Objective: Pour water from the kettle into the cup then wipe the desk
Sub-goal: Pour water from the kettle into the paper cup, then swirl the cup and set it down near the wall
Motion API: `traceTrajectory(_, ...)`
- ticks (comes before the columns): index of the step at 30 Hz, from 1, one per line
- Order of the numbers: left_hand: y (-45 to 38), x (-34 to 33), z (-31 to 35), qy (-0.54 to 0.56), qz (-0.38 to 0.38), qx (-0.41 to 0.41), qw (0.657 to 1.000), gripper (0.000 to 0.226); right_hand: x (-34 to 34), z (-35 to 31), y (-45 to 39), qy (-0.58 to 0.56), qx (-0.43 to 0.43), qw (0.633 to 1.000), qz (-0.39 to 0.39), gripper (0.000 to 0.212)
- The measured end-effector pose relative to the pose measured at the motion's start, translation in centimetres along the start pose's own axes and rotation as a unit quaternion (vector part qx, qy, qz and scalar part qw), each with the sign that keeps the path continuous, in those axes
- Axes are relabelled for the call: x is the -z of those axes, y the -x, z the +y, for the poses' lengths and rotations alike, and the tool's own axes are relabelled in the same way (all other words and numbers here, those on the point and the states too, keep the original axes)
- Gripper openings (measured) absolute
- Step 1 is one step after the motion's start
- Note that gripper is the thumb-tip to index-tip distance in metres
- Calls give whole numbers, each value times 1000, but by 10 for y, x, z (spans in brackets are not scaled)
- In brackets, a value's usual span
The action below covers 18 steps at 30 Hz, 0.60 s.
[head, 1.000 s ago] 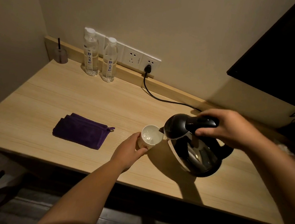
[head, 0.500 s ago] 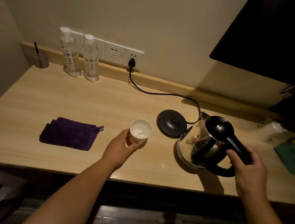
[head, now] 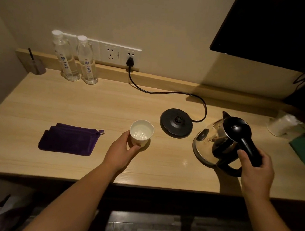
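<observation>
On desk (head: 58, 97), hands grip cup (head: 141, 132) and kettle (head: 219, 140).

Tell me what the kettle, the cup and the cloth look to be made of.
Kettle: shiny body, glass or polished metal, mirroring the room; black lid and handle look like plastic.
Cup: white, smooth and opaque, with a thin rim; likely ceramic, possibly paper.
Cloth: dark purple, matt, soft folded layers with a hanging loop; looks like microfibre or terry towel.
</observation>
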<state>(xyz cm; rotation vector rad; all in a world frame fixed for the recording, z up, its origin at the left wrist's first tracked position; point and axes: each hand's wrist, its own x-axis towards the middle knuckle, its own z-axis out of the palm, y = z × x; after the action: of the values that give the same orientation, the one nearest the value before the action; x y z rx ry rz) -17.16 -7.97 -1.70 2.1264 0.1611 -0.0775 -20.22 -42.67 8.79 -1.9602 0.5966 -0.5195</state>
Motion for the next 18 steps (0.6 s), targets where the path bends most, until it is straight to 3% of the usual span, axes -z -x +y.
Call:
traceTrajectory(4,0,0,3,0,-1,-5,1000,56,9,-5,-1,66,8,997,-39,57)
traceTrajectory(6,0,0,5,3,-2,-3,1000,56,10,-12,5,165,106,980,-27,61)
traceTrajectory(8,1,1,5,6,-4,-1,1000,57,-3,-24,20,227,258,938,-39,54)
traceTrajectory(10,0,2,7,7,-7,4,1000,58,-32,-33,40,213,310,917,-132,45)
traceTrajectory(14,0,5,12,5,-6,4,1000,57,-112,-27,67,192,190,886,-376,45)
traceTrajectory(18,-1,7,13,5,-9,3,1000,57,-168,-18,72,141,36,874,-464,64)
